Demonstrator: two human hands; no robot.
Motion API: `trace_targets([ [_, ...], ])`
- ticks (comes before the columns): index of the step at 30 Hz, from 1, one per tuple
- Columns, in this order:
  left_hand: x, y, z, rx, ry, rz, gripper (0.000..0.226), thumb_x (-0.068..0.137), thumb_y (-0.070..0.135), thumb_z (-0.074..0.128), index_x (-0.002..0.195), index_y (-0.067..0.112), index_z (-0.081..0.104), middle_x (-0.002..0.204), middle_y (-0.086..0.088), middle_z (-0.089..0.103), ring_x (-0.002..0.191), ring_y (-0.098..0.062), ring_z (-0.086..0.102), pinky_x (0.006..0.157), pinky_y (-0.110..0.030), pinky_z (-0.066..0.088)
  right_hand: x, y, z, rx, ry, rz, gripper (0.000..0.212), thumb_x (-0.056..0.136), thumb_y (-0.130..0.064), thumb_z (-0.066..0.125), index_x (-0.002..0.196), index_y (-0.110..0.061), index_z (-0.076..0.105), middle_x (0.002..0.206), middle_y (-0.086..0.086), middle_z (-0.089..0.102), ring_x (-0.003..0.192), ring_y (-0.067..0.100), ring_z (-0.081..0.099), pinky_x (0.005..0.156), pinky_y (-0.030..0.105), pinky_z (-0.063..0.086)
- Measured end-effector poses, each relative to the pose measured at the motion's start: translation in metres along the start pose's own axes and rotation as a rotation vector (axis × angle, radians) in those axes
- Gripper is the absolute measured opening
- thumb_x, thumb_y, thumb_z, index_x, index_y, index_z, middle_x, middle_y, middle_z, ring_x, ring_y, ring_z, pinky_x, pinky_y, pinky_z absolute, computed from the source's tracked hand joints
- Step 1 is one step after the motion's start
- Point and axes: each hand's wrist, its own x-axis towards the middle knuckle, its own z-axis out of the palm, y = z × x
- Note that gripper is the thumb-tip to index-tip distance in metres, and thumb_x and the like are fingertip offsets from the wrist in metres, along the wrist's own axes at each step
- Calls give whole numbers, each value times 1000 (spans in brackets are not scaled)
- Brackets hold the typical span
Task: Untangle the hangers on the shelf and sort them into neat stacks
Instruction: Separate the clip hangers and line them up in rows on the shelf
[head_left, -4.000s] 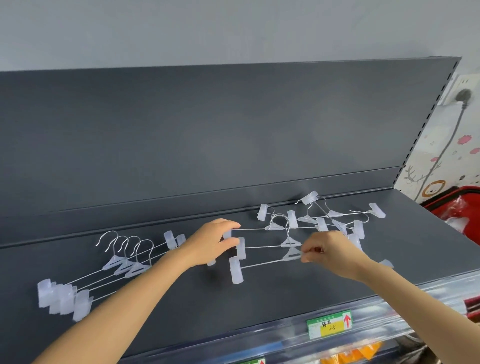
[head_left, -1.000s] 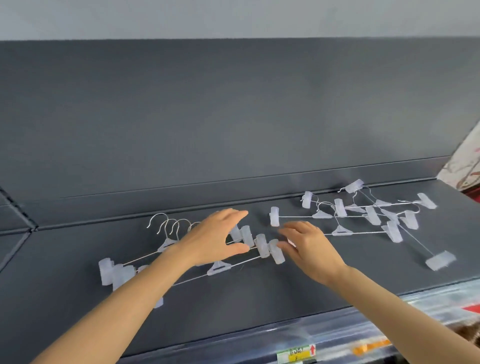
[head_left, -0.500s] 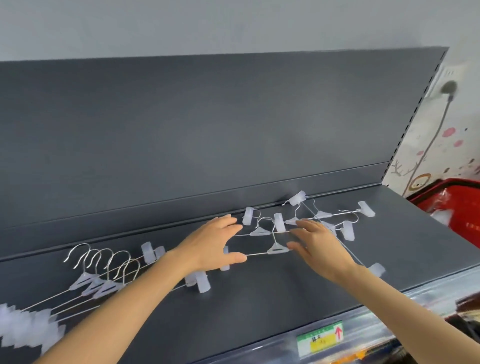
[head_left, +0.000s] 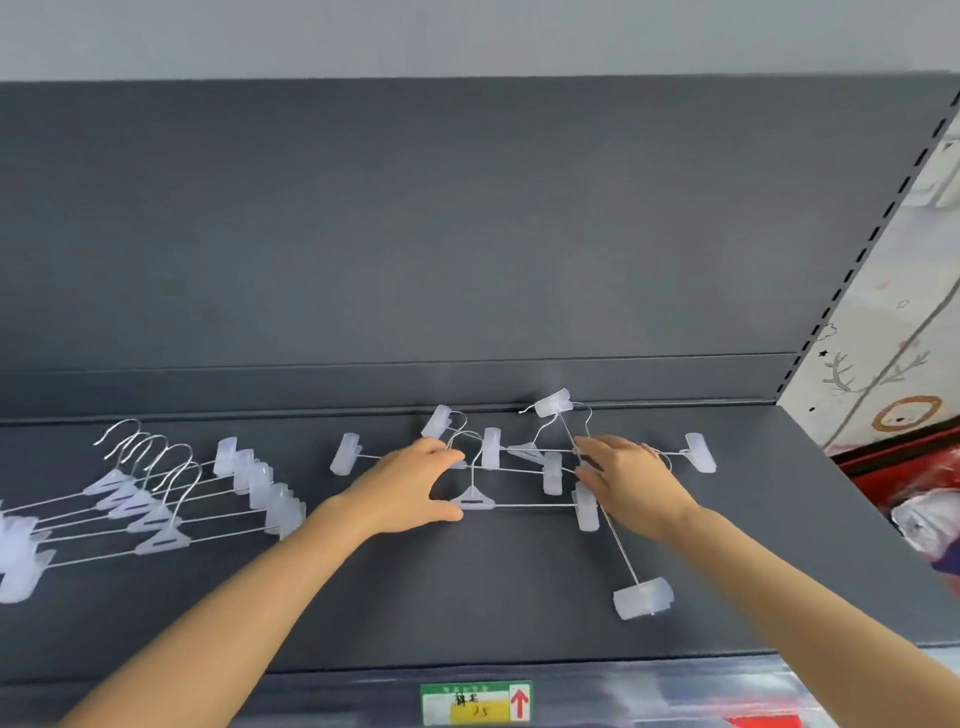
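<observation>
The tangle of white-clipped wire-rod hangers (head_left: 491, 447) lies on the dark grey shelf (head_left: 467, 613) between both hands. The front hanger (head_left: 472, 501) runs left-right: its hub touches the left hand (head_left: 405, 488) thumb, and its end clip sits beside the right hand (head_left: 631, 478). Both hands rest released, fingers extended. 1 diagonal hanger (head_left: 641, 600) crosses it. The tangle holds about 5 hangers; the neat stack (head_left: 156, 540) at left holds at least 4.

Dark shelf (head_left: 467, 597) with clip hangers (head_left: 471, 501)

A dark grey shelf (head_left: 467, 597) meets a matching back panel (head_left: 415, 234) under a pale grey wall (head_left: 467, 36) — at right, a white decal-covered wall (head_left: 883, 312) and a red basket (head_left: 904, 467).
</observation>
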Motion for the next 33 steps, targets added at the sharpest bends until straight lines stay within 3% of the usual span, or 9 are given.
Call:
trace_targets([
  [4, -2, 7, 5, -82, 6, -21, 65, 79, 42, 67, 138, 33, 42, 143, 18, 32, 125, -11, 42, 101, -34, 41, -1, 11, -7, -3, -37, 35, 20, 92, -28, 41, 91, -20, 59, 86, -3, 57, 89, 23, 52, 81, 37, 39],
  [9, 1, 18, 9, -110, 39, 20, 59, 82, 31, 68, 136, 29, 44, 139, 19, 34, 115, -8, 47, 98, -32, 43, -14, 39, -26, -5, -62, 75, 24, 93, -23, 40, 99, -32, 61, 88, -5, 64, 92, 20, 52, 84, 37, 40],
  [11, 1, 18, 11, -126, 47, 44, 57, 84, 24, 68, 136, 29, 45, 137, 20, 35, 105, -7, 51, 94, -32, 47, -23, 48, -30, -38, -50, 107, 24, 93, -21, 41, 85, -35, 58, 79, -8, 58, 85, 20, 50, 76, 34, 37],
  [13, 2, 19, 12, -139, 47, 68, 55, 84, 20, 67, 134, 28, 46, 131, 20, 37, 97, -6, 55, 91, -30, 49, -27, 53, -31, -54, -44, 150, 25, 92, -17, 41, 72, -29, 49, 73, -6, 54, 77, 21, 47, 67, 31, 32],
  [15, 4, 22, 11, -149, 48, 81, 51, 83, 18, 67, 130, 27, 49, 121, 18, 42, 92, -7, 57, 85, -27, 49, -26, 56, -31, -39, -49, 181, 19, 92, -15, 41, 77, -19, 53, 77, 0, 57, 78, 24, 49, 65, 31, 33],
  [18, 3, 20, 11, -188, 35, 81, 45, 81, 16, 69, 123, 25, 54, 105, 11, 51, 85, -9, 57, 77, -22, 49, -26, 52, -31, -101, -20, 173, 20, 91, -19, 42, 88, -17, 62, 87, 0, 61, 84, 23, 52, 76, 33, 39],
  [20, 1, 16, 11, -225, 27, 74, 40, 78, 14, 71, 115, 26, 57, 98, 11, 54, 79, -6, 55, 73, -19, 48, -26, 42, -31, -157, 77, 97, 21, 92, -26, 45, 88, -15, 62, 89, 1, 60, 88, 25, 54, 86, 36, 40],
  [26, -2, 5, 13, -290, 14, 30, 34, 73, 14, 74, 99, 27, 57, 96, 9, 59, 80, -7, 56, 81, -27, 54, -24, -17, -14, -83, -29, -228, 23, 92, -32, 49, 100, -14, 60, 94, 0, 55, 90, 17, 51, 67, 36, 48],
  [33, -1, 7, 8, -328, -25, 18, 40, 75, 23, 74, 112, 17, 58, 92, 11, 61, 81, -8, 61, 77, -24, 52, 8, -33, -13, 18, -94, -72, 18, 94, -19, 45, 92, -4, 54, 83, 6, 53, 77, 26, 48, 63, 35, 42],
])
